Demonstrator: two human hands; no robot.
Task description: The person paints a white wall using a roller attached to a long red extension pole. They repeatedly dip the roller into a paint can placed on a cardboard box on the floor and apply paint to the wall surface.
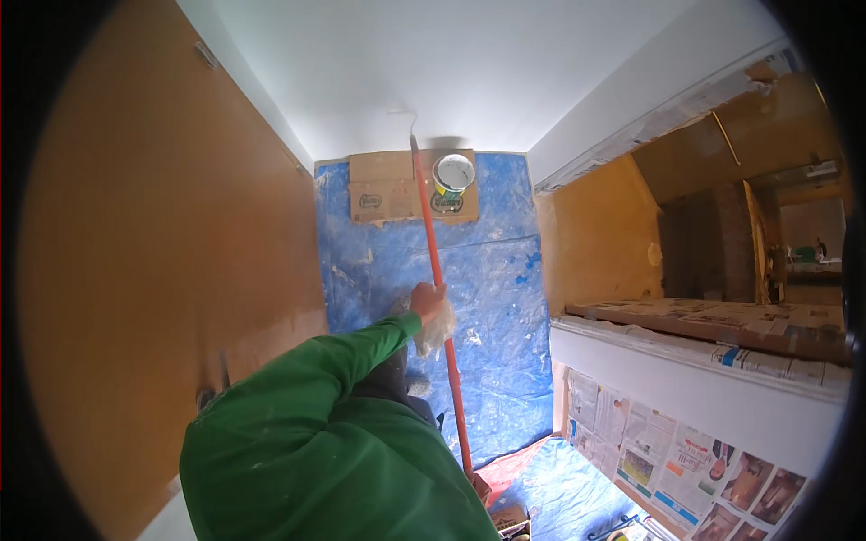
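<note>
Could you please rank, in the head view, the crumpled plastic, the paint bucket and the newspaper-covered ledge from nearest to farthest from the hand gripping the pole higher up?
From the left hand on the red pole:
1. Crumpled plastic, touching, just below the hand.
2. Paint bucket, ahead on cardboard by the white wall.
3. Newspaper-covered ledge, off to the right.

Even, soft daylight, probably entering from the right; white wall bright, no glare. Heavy fisheye bending, black vignette at rim. Slight overall softness.
</note>
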